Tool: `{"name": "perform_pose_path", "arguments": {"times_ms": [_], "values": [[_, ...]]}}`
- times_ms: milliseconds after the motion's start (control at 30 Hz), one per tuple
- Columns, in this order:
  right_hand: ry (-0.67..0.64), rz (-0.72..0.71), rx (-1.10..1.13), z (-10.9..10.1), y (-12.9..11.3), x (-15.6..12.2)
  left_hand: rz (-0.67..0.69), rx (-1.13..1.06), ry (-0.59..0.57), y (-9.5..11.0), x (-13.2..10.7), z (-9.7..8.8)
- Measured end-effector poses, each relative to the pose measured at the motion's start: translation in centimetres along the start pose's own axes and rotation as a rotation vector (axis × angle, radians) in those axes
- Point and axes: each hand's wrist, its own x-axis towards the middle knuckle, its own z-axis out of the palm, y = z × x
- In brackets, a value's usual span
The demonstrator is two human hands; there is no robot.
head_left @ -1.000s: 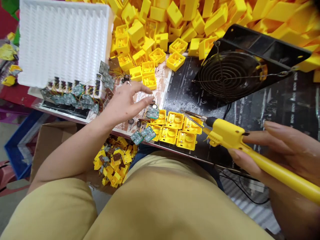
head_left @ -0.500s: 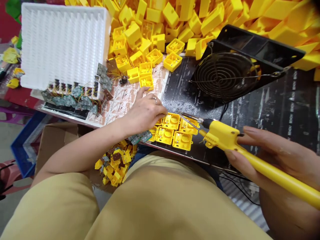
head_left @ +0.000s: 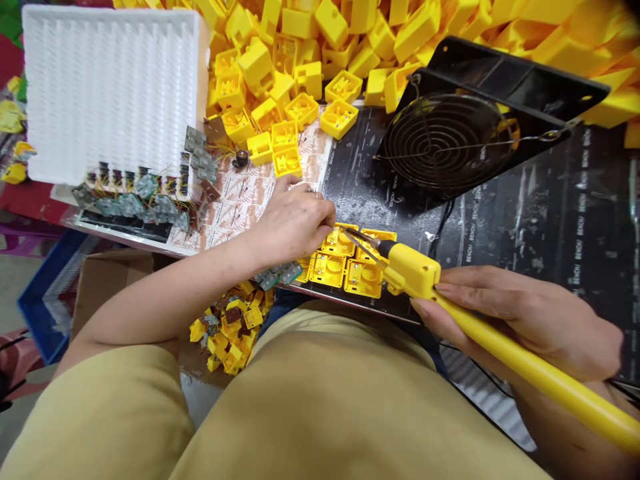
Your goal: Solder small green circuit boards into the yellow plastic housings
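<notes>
A yellow soldering iron (head_left: 413,269) with a thin feed tube beside its metal tip lies in my right hand (head_left: 530,313), fingers and thumb closed round its body. Its tip reaches left over several open yellow plastic casings (head_left: 328,269) set in rows at the table's front edge. My left hand (head_left: 296,220), a ring on one finger, rests at the upper left of these casings. Its thumb and forefinger are pinched together at the casing's edge; what they hold is hidden. Small green circuit boards (head_left: 283,275) lie just below the left wrist.
A black fan (head_left: 445,147) stands at the back right. Behind it spreads a heap of yellow casings (head_left: 260,67). A white foam tray (head_left: 115,93) with wired circuit boards (head_left: 145,203) along its front stands at left. Below the table edge, a cardboard box (head_left: 113,280) sits near loose yellow parts (head_left: 233,330).
My right hand has moved left with the soldering iron, bringing its tip over the upper casings near my left fingers. The left hand has stayed almost in place. The view has shifted slightly.
</notes>
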Motion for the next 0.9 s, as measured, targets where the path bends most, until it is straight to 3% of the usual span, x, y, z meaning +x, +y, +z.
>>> {"name": "perform_pose_path", "arguments": {"times_ms": [233,400,500,700,900], "values": [[0.038,-0.256,0.033,-0.2,-1.0,2.6,-0.009,0.048,-0.066,0.3,0.7,-0.5],[-0.067,-0.130,0.028,-1.7,-1.1,2.2,0.011,0.058,-0.069,0.1,0.9,-0.5],[-0.082,-0.156,0.014,-2.6,0.0,1.6,-0.001,0.055,-0.089,0.1,1.0,-0.5],[-0.113,0.015,0.009,-2.1,-0.4,1.5,0.005,0.040,-0.100,0.0,1.1,-0.7],[-0.017,-0.167,0.053,-1.0,-0.6,2.5,0.004,0.071,-0.126,0.1,1.0,-0.9]]}}
